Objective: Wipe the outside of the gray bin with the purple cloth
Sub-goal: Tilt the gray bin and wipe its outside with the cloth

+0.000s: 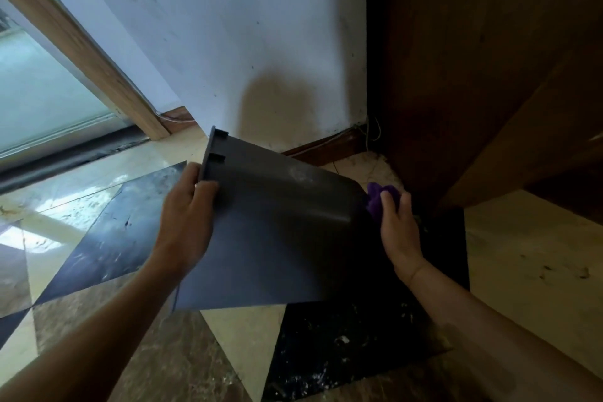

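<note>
Forearms: two bare forearms are entering from the bottom edge and reaching forward toward the bin.
Left hand: it is gripping the gray bin near its open rim, thumb lying on the outer side wall, fingers curling over the rim edge and out of sight.
Right hand: it is closing around the purple cloth, fingers wrapping the bunched fabric and pressing it against the bin's bottom end.
Gray bin: it is lying tilted on its side above the floor, open rim pointing left and away, closed base pointing right. A broad outer side wall is facing the camera. Two small tabs are projecting at the rim's far edge. A pale dusty patch is showing on the upper wall near the base.
Purple cloth: it is sitting crumpled between the right hand and the rounded base corner of the bin, touching both.
Floor: patterned tiles in black, cream and brown are lying beneath the bin, carrying scuffs and white specks.
Wall: a white, speckled surface is standing behind the bin, a stain showing low down.
Wooden furniture: a dark brown panel is standing to the right, just beyond the cloth.
Glass door: a frosted pane in a wooden frame is showing at far left.
</note>
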A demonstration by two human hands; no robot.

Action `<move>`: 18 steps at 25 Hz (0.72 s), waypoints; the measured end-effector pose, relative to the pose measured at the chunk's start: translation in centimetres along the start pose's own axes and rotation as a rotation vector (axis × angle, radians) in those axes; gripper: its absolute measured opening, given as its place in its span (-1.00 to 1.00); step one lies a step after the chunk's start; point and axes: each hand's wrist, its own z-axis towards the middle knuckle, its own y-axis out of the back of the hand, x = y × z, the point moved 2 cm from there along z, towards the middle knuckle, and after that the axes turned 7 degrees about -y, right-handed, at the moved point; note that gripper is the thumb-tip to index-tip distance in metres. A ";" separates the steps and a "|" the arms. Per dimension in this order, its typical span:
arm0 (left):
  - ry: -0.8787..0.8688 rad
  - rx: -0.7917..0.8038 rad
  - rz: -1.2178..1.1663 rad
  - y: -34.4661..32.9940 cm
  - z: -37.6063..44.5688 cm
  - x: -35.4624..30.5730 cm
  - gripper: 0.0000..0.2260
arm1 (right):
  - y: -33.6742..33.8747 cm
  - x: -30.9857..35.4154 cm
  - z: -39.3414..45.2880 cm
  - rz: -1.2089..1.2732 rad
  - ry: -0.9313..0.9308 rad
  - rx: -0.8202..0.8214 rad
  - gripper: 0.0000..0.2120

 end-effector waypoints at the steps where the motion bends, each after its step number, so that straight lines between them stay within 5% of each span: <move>1: 0.028 0.053 -0.065 0.4 -0.8 0.3 -0.85 | 0.1 -0.3 -0.7 0.004 -0.001 0.009 -0.72; 4: 0.335 0.087 -0.356 1.7 -1.0 0.8 -0.63 | 0.4 -1.6 -2.5 -0.001 0.027 0.021 -0.76; 7: 0.532 0.033 -0.258 1.9 0.6 0.5 -0.46 | 0.6 -1.9 -3.4 -0.021 0.062 0.055 -0.76; 14: 0.356 0.018 -0.160 0.8 -1.4 -2.3 -0.62 | 1.1 1.1 -4.7 -0.253 0.234 -0.065 -0.58; 18: 0.139 0.043 -0.062 -0.2 -4.0 -4.1 -0.61 | -1.2 8.1 -9.5 -0.123 0.610 -0.091 -0.62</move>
